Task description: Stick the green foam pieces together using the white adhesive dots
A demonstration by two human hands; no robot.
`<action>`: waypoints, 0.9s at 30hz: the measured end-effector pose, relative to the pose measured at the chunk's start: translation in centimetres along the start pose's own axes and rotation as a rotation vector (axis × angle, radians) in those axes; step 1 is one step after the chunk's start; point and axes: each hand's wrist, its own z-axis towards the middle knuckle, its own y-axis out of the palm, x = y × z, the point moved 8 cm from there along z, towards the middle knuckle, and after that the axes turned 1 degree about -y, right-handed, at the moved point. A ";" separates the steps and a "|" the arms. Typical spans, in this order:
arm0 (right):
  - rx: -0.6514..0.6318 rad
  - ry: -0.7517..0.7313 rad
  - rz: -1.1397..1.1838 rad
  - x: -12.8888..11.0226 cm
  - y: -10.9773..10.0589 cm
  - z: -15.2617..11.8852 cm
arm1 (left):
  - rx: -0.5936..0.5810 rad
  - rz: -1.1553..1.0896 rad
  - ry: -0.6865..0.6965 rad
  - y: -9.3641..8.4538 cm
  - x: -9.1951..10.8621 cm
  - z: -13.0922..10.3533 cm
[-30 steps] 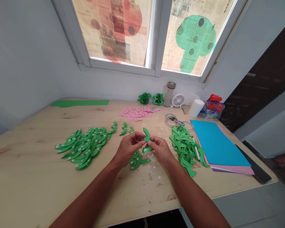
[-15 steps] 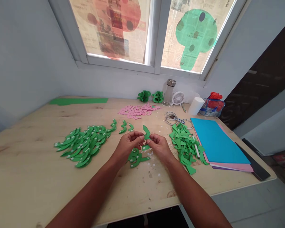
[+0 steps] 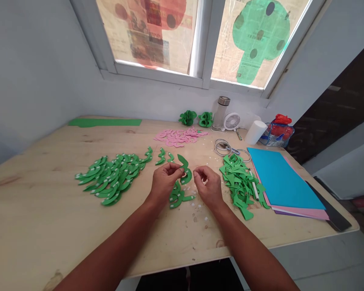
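Observation:
My left hand (image 3: 167,180) pinches a curved green cut-out (image 3: 186,176) of paper or foam, joined to or overlapping another that points up. To its right, my right hand (image 3: 208,185) is closed in a pinch, apart from the cut-out; whatever its fingertips hold, if anything, is too small to make out. Below my left hand lie several loose green curved pieces (image 3: 176,199) with small white squares on them. Tiny white bits (image 3: 199,205) are scattered on the table between my forearms.
Left is a large pile of green curved pieces (image 3: 115,178). Green scraps (image 3: 238,184) with a white pen (image 3: 255,190) lie right, beside blue sheets (image 3: 286,178). Behind are pink cut-outs (image 3: 182,136), tape rings (image 3: 223,148), a bottle (image 3: 221,113) and a small fan (image 3: 231,121).
My right hand has come away from the green cut-out and moved right, its fingers curled in. My left hand keeps hold of the piece. The view has shifted slightly.

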 end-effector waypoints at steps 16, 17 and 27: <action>-0.074 0.251 0.096 2.8 1.8 -0.5 | 0.001 0.061 0.059 0.7 0.3 -0.7; -0.069 0.248 0.073 2.8 1.7 -0.4 | 0.003 0.067 0.066 0.7 0.3 -0.8; -0.042 0.263 -0.024 2.8 1.4 -0.4 | -0.006 0.158 0.096 0.9 0.6 -0.9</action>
